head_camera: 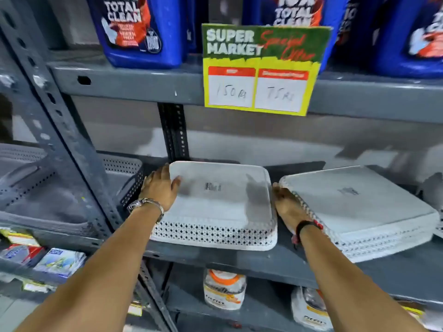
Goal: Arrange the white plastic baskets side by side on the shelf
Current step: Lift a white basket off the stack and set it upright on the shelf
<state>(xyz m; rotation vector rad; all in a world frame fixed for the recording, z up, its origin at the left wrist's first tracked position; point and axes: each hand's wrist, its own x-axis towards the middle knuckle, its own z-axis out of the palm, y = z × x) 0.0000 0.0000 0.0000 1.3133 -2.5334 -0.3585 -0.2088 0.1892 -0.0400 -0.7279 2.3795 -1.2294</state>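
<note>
A: White basket (215,204) is lying upside down on the grey shelf (239,257), flat base up, barcode sticker at its middle. Side wall is showing a lattice of small diamond holes; rim is flaring at the bottom.

B: Hands?

A: Left hand (160,188) is pressing flat on the basket's left edge, fingers spread, thumb lying over the base. Right hand (287,207) is resting open-palmed against the right wall, wedged between this basket and the stack of white baskets (359,212) just beside it. Neither is pinching anything.

B: That stack?

A: Also inverted, several nested, sitting slightly askew. Grey perforated baskets (122,178) are sitting to the left. A price sign (261,68) is hanging above.
</note>
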